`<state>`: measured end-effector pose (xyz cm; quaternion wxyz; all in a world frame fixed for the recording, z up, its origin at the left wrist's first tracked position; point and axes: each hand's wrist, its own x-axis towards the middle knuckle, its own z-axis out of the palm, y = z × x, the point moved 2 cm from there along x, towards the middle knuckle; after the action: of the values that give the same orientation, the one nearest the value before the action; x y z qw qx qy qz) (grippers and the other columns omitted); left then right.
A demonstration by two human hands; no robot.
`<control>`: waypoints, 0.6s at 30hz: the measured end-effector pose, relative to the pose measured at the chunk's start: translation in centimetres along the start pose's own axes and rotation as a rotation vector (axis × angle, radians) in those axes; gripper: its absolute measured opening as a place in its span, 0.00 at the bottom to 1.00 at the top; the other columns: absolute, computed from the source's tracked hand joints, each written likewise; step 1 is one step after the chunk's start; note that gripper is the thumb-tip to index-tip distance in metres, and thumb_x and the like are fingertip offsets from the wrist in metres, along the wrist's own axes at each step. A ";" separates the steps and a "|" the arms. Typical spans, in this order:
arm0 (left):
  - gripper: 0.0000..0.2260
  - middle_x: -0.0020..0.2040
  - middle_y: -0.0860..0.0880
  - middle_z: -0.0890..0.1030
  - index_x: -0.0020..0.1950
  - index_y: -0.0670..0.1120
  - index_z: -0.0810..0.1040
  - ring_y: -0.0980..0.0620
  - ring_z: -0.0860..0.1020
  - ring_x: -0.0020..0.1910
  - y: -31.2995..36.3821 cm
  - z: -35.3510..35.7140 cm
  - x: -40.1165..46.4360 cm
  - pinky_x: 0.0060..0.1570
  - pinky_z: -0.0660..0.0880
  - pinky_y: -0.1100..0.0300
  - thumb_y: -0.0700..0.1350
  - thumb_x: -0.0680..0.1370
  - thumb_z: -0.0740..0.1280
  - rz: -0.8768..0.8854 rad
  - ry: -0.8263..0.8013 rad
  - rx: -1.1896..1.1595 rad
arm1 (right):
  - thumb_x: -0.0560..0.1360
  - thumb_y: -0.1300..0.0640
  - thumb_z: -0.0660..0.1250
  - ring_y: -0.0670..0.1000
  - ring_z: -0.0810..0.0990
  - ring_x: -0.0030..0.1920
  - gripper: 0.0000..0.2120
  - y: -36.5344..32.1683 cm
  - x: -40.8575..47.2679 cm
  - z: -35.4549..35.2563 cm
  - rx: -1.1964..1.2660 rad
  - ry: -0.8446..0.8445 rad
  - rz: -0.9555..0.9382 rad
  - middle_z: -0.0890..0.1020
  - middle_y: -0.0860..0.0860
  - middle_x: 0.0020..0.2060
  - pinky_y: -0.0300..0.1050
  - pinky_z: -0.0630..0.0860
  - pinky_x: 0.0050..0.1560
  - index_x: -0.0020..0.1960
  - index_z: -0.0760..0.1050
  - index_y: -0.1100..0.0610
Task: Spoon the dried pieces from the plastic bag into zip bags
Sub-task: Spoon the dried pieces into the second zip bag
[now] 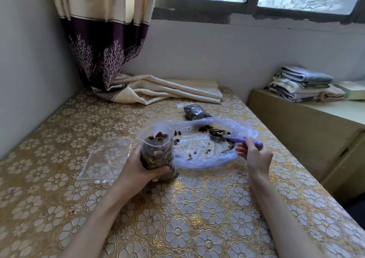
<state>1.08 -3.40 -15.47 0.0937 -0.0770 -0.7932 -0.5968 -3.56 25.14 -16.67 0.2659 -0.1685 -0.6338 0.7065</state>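
Note:
My left hand [138,168] grips an upright zip bag [157,149], its mouth open and its body nearly full of dark dried pieces. To its right a clear plastic bag [199,159] lies spread flat on the table with scattered dried pieces [209,129] on it. My right hand [254,155] holds a purple-handled spoon [245,139]; the spoon's bowl rests among the pieces inside the plastic bag. A filled, closed zip bag [194,111] lies behind the plastic bag. Empty zip bags [106,157] lie flat to the left of my left hand.
The table [197,208] wears a gold flower-patterned cover. A cream and purple curtain [110,40] hangs at the back left, its hem piled on the table. Folded towels [302,83] sit on a low ledge to the right. A wall bounds the table's left side.

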 end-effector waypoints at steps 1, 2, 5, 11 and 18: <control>0.28 0.43 0.63 0.81 0.51 0.57 0.71 0.74 0.75 0.45 0.0 0.3 -0.1 0.39 0.70 0.79 0.48 0.55 0.76 -0.003 -0.026 -0.009 | 0.78 0.58 0.64 0.51 0.80 0.33 0.09 -0.1 -0.1 0.0 0.004 -0.006 -0.003 0.81 0.54 0.33 0.42 0.77 0.38 0.40 0.76 0.59; 0.28 0.43 0.65 0.81 0.52 0.58 0.70 0.74 0.75 0.45 0.0 0.5 -0.2 0.39 0.69 0.80 0.49 0.55 0.76 -0.010 -0.054 -0.019 | 0.78 0.58 0.64 0.51 0.80 0.33 0.09 -0.1 -0.2 0.0 0.010 -0.014 -0.006 0.81 0.54 0.33 0.41 0.77 0.37 0.40 0.76 0.59; 0.27 0.45 0.72 0.78 0.54 0.60 0.70 0.75 0.75 0.45 0.0 0.6 -0.3 0.38 0.69 0.80 0.50 0.58 0.75 -0.005 -0.076 -0.050 | 0.78 0.59 0.63 0.50 0.80 0.33 0.10 -0.5 -0.6 0.2 0.028 -0.043 -0.029 0.81 0.54 0.32 0.40 0.76 0.35 0.39 0.76 0.59; 0.23 0.46 0.69 0.80 0.51 0.59 0.74 0.71 0.77 0.46 0.0 0.4 -0.3 0.38 0.72 0.77 0.56 0.57 0.74 0.029 0.025 -0.086 | 0.78 0.60 0.63 0.48 0.79 0.30 0.10 -2.3 -1.7 0.8 0.091 -0.119 -0.089 0.80 0.53 0.30 0.36 0.74 0.30 0.39 0.78 0.59; 0.22 0.44 0.68 0.80 0.50 0.60 0.73 0.73 0.76 0.43 -0.1 0.4 -0.2 0.36 0.72 0.76 0.55 0.58 0.73 -0.010 0.054 -0.134 | 0.78 0.63 0.61 0.50 0.79 0.31 0.09 -6.1 -4.0 1.6 0.222 -0.305 -0.147 0.81 0.54 0.30 0.38 0.75 0.32 0.44 0.79 0.63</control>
<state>1.18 -3.02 -15.76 0.1067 -0.0631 -0.7489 -0.6510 -0.28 21.88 -10.86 0.2347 0.0177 -0.5955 0.7681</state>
